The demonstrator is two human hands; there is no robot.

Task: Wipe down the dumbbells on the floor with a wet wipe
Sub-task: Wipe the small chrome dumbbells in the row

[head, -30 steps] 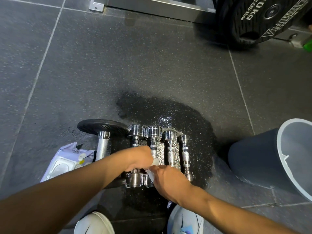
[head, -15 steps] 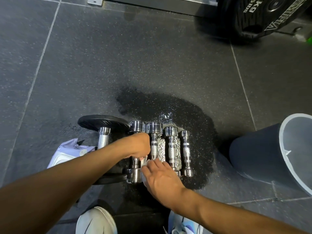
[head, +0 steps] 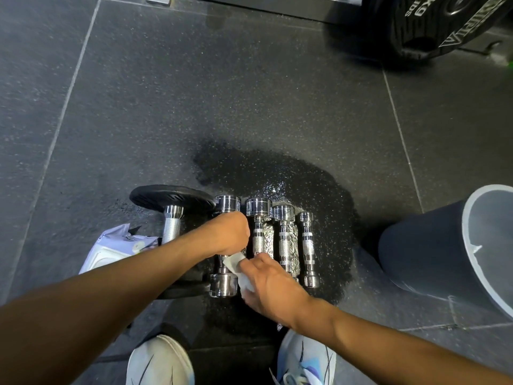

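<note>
Several chrome dumbbells lie side by side on the dark floor, over a wet patch (head: 277,173). My left hand (head: 230,233) is closed around the handle of the leftmost chrome dumbbell (head: 223,284). My right hand (head: 270,282) holds a white wet wipe (head: 236,266) against that dumbbell's handle near its lower head, and covers the lower end of the second dumbbell (head: 259,208). Two smaller dumbbells (head: 286,240) (head: 308,245) lie to the right. A larger dumbbell with black plates (head: 172,223) lies to the left.
A white wipes pack (head: 111,251) lies at the left under my forearm. A grey bucket (head: 422,254) lies tipped at the right. A black weight plate (head: 433,23) and a metal frame stand at the top. My two white shoes (head: 158,362) are at the bottom.
My left hand slid up the dumbbell's handle toward its far head. My right hand with the wipe shifted left to the handle's lower part, showing more of the wipe.
</note>
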